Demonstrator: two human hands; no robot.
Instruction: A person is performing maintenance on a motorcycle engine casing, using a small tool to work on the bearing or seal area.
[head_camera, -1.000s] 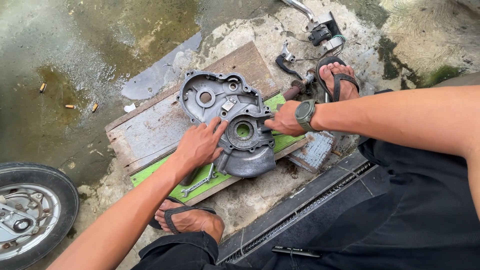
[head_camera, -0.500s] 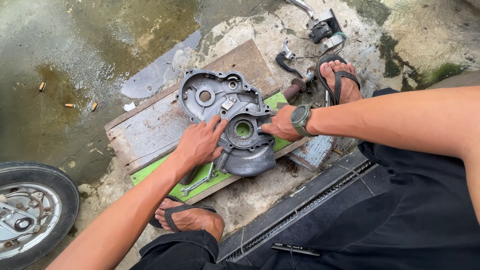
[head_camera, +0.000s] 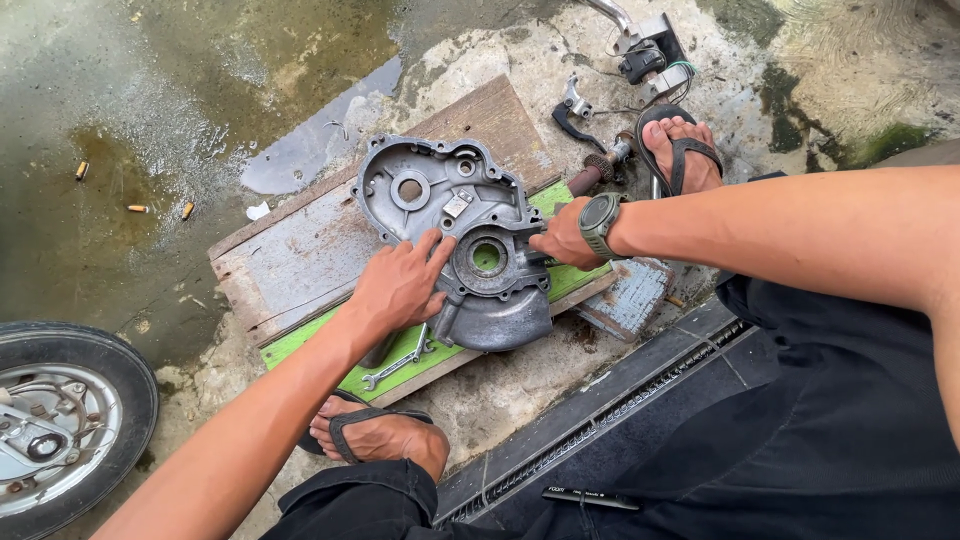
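While the grey cast-metal engine cover (head_camera: 455, 240) lies inner face up across the weathered wooden plank (head_camera: 290, 265) and the green-painted board (head_camera: 310, 340), I have my left hand (head_camera: 400, 285) spread flat on its near edge, fingers open and pressing down rather than gripping, which looks meant to keep the casting from sliding. My right hand (head_camera: 562, 238), with a dark wristwatch (head_camera: 600, 225) on its wrist, is closed on the cover's right rim, just beside the round bearing hole (head_camera: 487, 257); whether it pinches the rim itself or some small part there I cannot tell. The boards seem to lift the cover off the wet, cracked concrete floor (head_camera: 150, 130). Just below my left hand a small silver open-ended spanner (head_camera: 398, 362) lies on the green board, close at reach. Beyond my right hand sit a black lever and bracket parts (head_camera: 640, 55) beside my sandalled foot (head_camera: 685, 150). Far to the left of my left forearm, a motorcycle wheel (head_camera: 60, 430) rests on the floor.
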